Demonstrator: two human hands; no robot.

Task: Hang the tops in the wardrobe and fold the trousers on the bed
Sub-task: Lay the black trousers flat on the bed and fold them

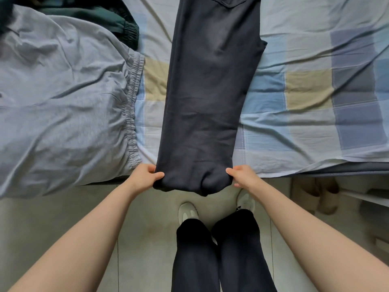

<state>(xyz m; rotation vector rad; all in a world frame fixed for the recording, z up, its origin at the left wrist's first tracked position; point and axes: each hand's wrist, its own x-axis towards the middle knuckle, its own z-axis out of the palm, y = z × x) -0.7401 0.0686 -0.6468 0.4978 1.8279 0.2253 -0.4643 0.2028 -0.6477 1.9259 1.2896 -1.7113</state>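
Dark navy trousers (pixel 206 98) lie lengthwise on the bed, legs stacked one on the other, a back pocket at the far end. Their cuff end hangs just over the near bed edge. My left hand (pixel 145 175) pinches the left corner of the cuffs and my right hand (pixel 242 175) pinches the right corner. Grey trousers (pixel 63 114) with an elastic waistband lie spread on the left of the bed. A dark green garment (pixel 117 20) sits partly under them at the far left.
The bed carries a checked blue, beige and grey sheet (pixel 315 98). My legs and pale shoes (pixel 187 211) stand on the tiled floor close to the bed edge. A pair of brown slippers (pixel 326 199) lies under the bed at right.
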